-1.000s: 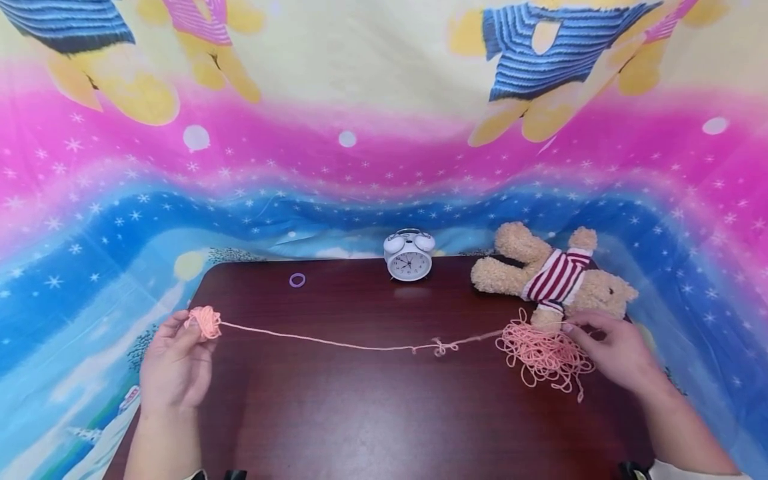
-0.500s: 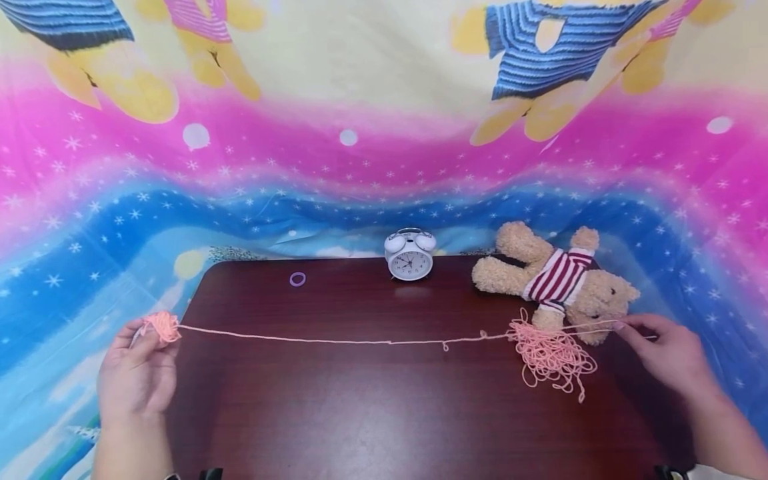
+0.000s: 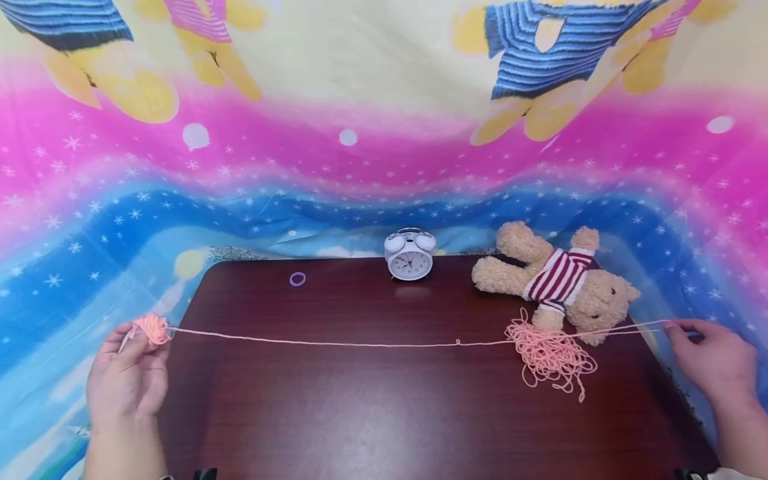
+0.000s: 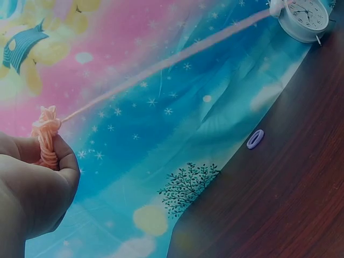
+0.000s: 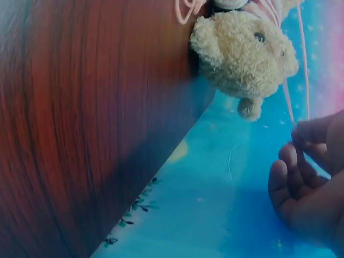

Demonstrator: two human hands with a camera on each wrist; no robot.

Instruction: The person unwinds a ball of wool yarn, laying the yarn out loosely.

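Observation:
My left hand (image 3: 127, 377) holds a small wound ball of peach yarn (image 3: 153, 329) between thumb and fingers, off the table's left side. From it a strand (image 3: 336, 344) runs nearly straight across the table, with one small kink, to a loose tangled heap of yarn (image 3: 555, 357) at the right. Past the right edge, my right hand (image 3: 714, 363) pinches the yarn between thumb and forefinger; two lengths stretch from those fingertips back to the heap. In the right wrist view the other fingers of the right hand (image 5: 312, 183) are loosely bent.
A teddy bear (image 3: 558, 280) in a striped sweater lies on its back beside the heap. A white alarm clock (image 3: 410, 257) stands at the table's back edge, and a purple ring (image 3: 297, 279) lies left of it. Printed cloth (image 3: 348, 193) hangs around the dark wooden table (image 3: 372, 413).
Both hands have moved apart, the left further left and the right further right past the bear's head. The strand between has straightened and its loopy snarl has shrunk to a small kink.

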